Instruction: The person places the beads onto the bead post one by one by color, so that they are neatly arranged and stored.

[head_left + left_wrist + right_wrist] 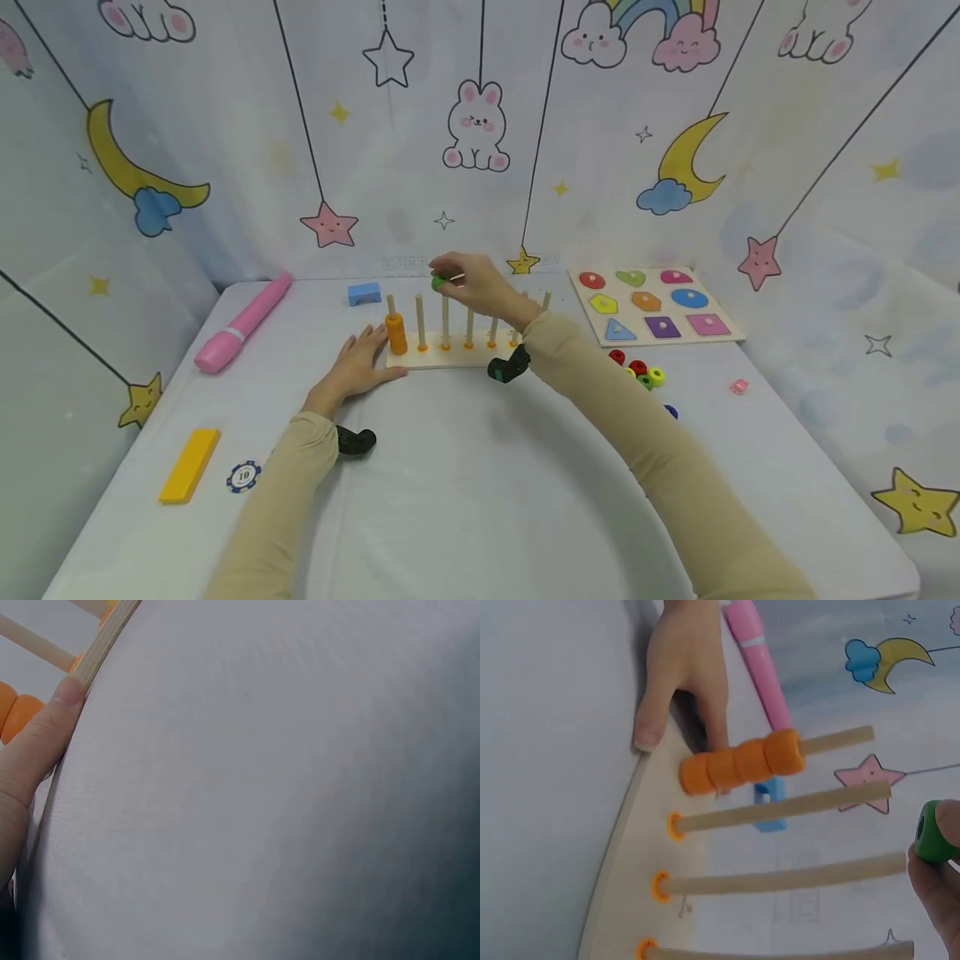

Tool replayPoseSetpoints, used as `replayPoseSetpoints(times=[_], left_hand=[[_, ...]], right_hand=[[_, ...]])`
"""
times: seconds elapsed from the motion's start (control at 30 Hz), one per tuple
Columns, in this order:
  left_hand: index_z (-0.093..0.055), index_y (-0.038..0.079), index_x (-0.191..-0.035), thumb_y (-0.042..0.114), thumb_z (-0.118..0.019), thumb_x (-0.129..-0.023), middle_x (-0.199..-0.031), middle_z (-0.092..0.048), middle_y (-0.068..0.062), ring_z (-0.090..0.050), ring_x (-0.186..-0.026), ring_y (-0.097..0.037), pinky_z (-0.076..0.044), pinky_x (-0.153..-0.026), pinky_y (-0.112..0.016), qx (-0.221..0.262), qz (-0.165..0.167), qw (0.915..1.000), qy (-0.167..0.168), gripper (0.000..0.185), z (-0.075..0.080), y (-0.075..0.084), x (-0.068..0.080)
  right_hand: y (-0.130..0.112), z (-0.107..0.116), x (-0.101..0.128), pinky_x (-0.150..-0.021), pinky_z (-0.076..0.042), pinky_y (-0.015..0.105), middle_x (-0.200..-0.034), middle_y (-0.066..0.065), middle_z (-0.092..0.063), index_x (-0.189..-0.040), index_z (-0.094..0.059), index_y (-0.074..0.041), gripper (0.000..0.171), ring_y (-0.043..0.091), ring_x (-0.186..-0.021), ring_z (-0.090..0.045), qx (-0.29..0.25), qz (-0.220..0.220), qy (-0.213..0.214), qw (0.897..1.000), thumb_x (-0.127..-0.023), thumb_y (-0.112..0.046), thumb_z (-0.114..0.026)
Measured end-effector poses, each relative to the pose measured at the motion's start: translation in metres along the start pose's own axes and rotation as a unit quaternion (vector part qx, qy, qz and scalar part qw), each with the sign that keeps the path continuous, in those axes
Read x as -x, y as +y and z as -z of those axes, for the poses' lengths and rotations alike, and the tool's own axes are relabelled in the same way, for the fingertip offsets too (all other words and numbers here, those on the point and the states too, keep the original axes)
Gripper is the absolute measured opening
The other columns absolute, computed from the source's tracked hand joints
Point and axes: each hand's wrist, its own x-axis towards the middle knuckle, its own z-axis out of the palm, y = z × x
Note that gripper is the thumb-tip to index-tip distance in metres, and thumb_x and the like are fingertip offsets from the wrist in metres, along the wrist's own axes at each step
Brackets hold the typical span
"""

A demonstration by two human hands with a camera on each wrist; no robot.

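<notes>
A wooden peg board [442, 361] stands toward the back of the table, with a row of upright pegs. Four-ish orange beads, several in all, form a stack [396, 333] on its leftmost peg. My left hand [358, 365] rests at the board's left end, fingers straight, the thumb [69, 691] against the front edge. Above the pegs, my right hand [480, 287] pinches a green bead [932, 834] between thumb and fingers. In the right wrist view this bead is just beyond the tip of the third peg [795, 876], which carries no bead stack.
Loose coloured beads [637, 367] lie right of the board, before a shape puzzle [720, 327]. A small pink piece [739, 386] is farther right. At left are a pink baton-like object [243, 325], a blue block [364, 293], a yellow block [189, 467] and a poker chip [243, 476].
</notes>
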Motion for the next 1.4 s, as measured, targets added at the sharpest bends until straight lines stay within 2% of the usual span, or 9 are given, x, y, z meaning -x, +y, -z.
replayPoseSetpoints(times=[0.1,0.27,0.63,0.83,0.97,1.1,1.4], left_hand=[[-0.024,0.005,-0.15,0.056,-0.063,-0.083,-0.154,-0.02,-0.019,-0.006,-0.142,-0.036,0.001,-0.114,-0.052,0.002,0.0,1.0,0.0,0.093,-0.001,0.001,0.001],[-0.024,0.006,-0.15,0.058,-0.062,-0.083,-0.154,-0.02,-0.018,-0.006,-0.142,-0.035,0.002,-0.114,-0.051,0.002,0.0,1.0,0.0,0.093,-0.003,0.002,0.0],[-0.023,0.007,-0.15,0.056,-0.063,-0.084,-0.154,-0.02,-0.018,-0.005,-0.142,-0.035,0.002,-0.114,-0.051,0.0,0.001,1.0,-0.001,0.092,-0.007,0.002,0.001],[-0.023,0.006,-0.15,0.056,-0.063,-0.083,-0.154,-0.02,-0.018,-0.006,-0.142,-0.036,0.002,-0.114,-0.052,0.003,0.001,1.0,-0.001,0.093,-0.007,0.003,0.002],[-0.022,0.004,-0.15,0.057,-0.063,-0.083,-0.154,-0.02,-0.019,-0.006,-0.142,-0.036,0.002,-0.114,-0.052,0.005,0.005,1.0,-0.003,0.094,-0.005,0.003,0.002],[-0.024,0.003,-0.149,0.058,-0.063,-0.082,-0.153,-0.021,-0.019,-0.007,-0.142,-0.036,0.001,-0.114,-0.051,0.007,0.002,1.0,0.001,0.094,-0.002,0.002,0.002],[-0.026,0.002,-0.148,0.056,-0.065,-0.082,-0.153,-0.021,-0.02,-0.007,-0.142,-0.037,0.0,-0.114,-0.052,0.003,-0.006,1.0,0.003,0.094,0.001,0.001,0.001]], right_hand=[[-0.003,-0.011,-0.004,-0.083,-0.05,0.016,-0.109,0.013,-0.065,-0.119,-0.058,0.003,0.031,0.016,-0.098,-0.063,-0.002,0.006,-0.012,1.0,-0.089,0.0,-0.062],[-0.005,-0.021,-0.007,-0.083,-0.049,0.015,-0.111,0.011,-0.064,-0.121,-0.058,0.0,0.032,0.013,-0.099,-0.062,0.002,-0.009,-0.031,0.999,-0.089,-0.002,-0.064],[-0.006,-0.029,-0.011,-0.085,-0.048,0.014,-0.111,0.009,-0.064,-0.119,-0.059,-0.001,0.032,0.012,-0.1,-0.061,0.011,-0.022,-0.04,0.999,-0.088,-0.001,-0.064],[-0.009,-0.028,-0.01,-0.087,-0.048,0.016,-0.114,0.01,-0.063,-0.121,-0.058,0.0,0.034,0.018,-0.102,-0.06,0.017,-0.026,-0.048,0.998,-0.088,-0.001,-0.065],[-0.008,-0.025,-0.011,-0.088,-0.047,0.016,-0.115,0.012,-0.063,-0.121,-0.058,0.0,0.032,0.021,-0.104,-0.06,0.029,-0.021,-0.048,0.998,-0.089,-0.003,-0.063],[-0.005,-0.017,-0.01,-0.088,-0.047,0.016,-0.114,0.011,-0.064,-0.119,-0.06,0.0,0.031,0.018,-0.103,-0.061,0.037,-0.022,-0.041,0.998,-0.089,-0.004,-0.064],[0.012,0.02,0.006,-0.087,-0.048,0.017,-0.112,0.01,-0.065,-0.117,-0.062,0.0,0.028,0.017,-0.101,-0.061,0.024,-0.047,-0.002,0.999,-0.089,-0.004,-0.063]])
